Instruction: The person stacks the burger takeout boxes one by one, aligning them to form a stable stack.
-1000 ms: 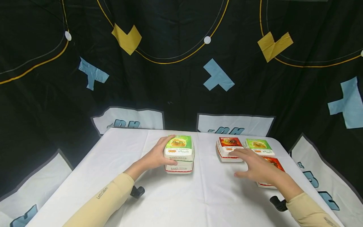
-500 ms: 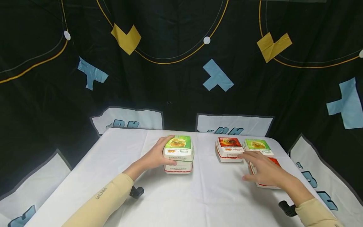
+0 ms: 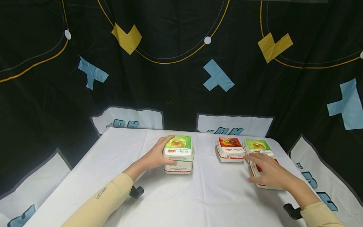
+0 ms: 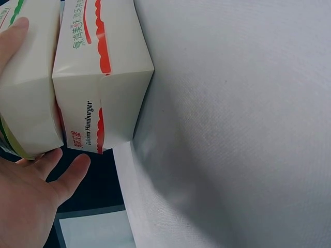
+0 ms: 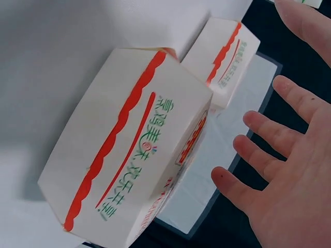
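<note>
My left hand (image 3: 157, 154) grips the green-topped burger box (image 3: 178, 146), thumb at the front and fingers round its back. That box sits on a second burger box with red trim (image 3: 178, 167); the left wrist view shows the two stacked, with the lower box (image 4: 103, 67) on the tablecloth. Over on the right, my right hand (image 3: 269, 170) hovers with spread fingers above a red-topped burger box (image 5: 124, 139), partly covering it in the head view. Its fingers (image 5: 269, 132) stand apart from the box in the right wrist view.
Another red-topped burger box (image 3: 230, 149) and a green-topped one (image 3: 258, 145) stand behind the right hand. A white cloth covers the table (image 3: 181, 201). A black curtain (image 3: 181, 91) hangs behind it, and black wrist devices sit below both hands.
My right hand has moved to the right, away from the back red-topped box and over the nearer one. My left hand and its stack have stayed in place.
</note>
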The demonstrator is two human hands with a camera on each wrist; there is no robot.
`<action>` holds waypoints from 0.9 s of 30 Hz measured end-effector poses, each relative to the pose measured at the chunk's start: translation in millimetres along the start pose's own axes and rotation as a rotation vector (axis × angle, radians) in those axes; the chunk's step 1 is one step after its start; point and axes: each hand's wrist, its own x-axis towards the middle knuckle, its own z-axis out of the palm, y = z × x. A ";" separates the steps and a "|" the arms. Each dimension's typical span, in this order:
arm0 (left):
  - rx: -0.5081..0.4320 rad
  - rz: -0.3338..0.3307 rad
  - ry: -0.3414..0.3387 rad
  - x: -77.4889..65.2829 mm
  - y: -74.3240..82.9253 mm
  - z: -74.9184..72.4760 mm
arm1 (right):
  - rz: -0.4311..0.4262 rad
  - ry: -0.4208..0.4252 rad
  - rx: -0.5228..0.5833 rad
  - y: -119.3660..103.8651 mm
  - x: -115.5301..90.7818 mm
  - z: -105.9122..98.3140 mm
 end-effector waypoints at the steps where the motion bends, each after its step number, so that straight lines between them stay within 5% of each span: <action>1: 0.001 -0.001 -0.001 0.1 -0.1 0.1 | 0.006 -0.001 0.000 1.0 -0.3 0.3; 27: -0.002 0.007 0.005 -1.5 1.0 -0.7 | 0.111 -0.018 -0.055 21.3 -12.4 5.0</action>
